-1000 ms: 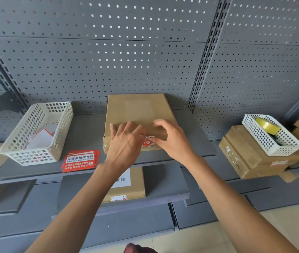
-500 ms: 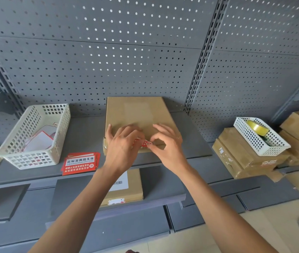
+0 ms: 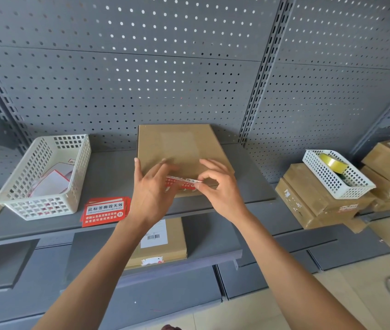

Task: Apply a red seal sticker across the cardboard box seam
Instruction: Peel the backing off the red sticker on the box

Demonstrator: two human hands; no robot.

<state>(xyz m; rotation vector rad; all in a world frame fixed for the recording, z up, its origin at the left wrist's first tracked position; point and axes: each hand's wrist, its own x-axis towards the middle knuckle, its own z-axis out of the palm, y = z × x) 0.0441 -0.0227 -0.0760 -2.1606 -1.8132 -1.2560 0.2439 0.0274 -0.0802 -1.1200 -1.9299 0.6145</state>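
A flat cardboard box (image 3: 179, 148) lies on the grey shelf (image 3: 108, 172), its near edge towards me. A red seal sticker (image 3: 184, 183) sits at that near edge, partly lifted off the box. My right hand (image 3: 220, 189) pinches the sticker's right end between thumb and forefinger. My left hand (image 3: 152, 189) hovers over the sticker's left end with fingers spread and blurred, hiding that end. A stack of red seal stickers (image 3: 104, 211) lies on the shelf to the left of the box.
A white basket (image 3: 43, 177) with papers stands at the shelf's left. Another cardboard box (image 3: 165, 244) lies on the lower shelf. To the right, a white basket (image 3: 336, 175) with a yellow tape roll (image 3: 333, 163) rests on stacked boxes (image 3: 313, 198).
Both hands were pressing on the box's near edge. The left hand's fingers have since lifted and spread, and the right hand has drawn the sticker's right end up from the box.
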